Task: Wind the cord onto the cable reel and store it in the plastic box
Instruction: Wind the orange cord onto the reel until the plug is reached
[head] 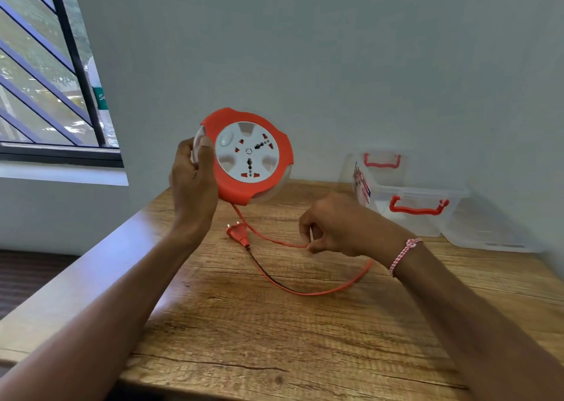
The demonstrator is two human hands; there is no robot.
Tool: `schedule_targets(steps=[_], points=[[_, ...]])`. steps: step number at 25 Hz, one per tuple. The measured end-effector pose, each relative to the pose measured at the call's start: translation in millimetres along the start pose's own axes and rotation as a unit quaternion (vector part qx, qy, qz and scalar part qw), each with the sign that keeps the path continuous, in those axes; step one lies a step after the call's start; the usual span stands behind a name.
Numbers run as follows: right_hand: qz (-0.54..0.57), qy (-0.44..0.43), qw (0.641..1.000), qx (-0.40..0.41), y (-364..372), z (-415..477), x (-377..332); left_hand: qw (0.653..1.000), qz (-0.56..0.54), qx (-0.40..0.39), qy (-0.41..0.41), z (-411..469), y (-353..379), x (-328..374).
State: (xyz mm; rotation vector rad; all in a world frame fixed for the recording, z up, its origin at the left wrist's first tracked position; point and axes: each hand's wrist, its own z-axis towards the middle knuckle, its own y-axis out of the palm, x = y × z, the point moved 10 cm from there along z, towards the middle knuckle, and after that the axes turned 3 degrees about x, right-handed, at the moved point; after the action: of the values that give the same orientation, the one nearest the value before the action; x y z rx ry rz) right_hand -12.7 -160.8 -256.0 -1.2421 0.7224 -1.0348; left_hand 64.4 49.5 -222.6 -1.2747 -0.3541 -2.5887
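Behind the right hand (332, 223) sits the plastic box (451, 192).

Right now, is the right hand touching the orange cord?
Touching. The head view shows the right hand pinching the cord between thumb and fingertips, while the left hand holds the cable reel.

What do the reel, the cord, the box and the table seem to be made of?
Reel: likely hard plastic; smooth orange rim, white socket face.
Cord: flexible orange sheath, perhaps PVC or rubber; it curves loosely.
Box: clear plastic; see-through walls, red handles.
Table: wood or wood-look laminate; brown grain, slight sheen.
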Motion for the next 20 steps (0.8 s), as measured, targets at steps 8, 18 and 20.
schedule_targets(steps=[8,18,20], points=[[0.160,0.100,0.981,0.048,14,0,13,1.000,-0.004,0.014,0.012,-5,-2,6],[0.477,0.240,0.845,0.031,9,-17,24,1.000,-0.018,-0.020,-0.005,-9,8,-1],[0.411,0.249,0.868,0.122,-17,-23,40,0.999,-0.015,-0.038,-0.004,-13,14,-1]])
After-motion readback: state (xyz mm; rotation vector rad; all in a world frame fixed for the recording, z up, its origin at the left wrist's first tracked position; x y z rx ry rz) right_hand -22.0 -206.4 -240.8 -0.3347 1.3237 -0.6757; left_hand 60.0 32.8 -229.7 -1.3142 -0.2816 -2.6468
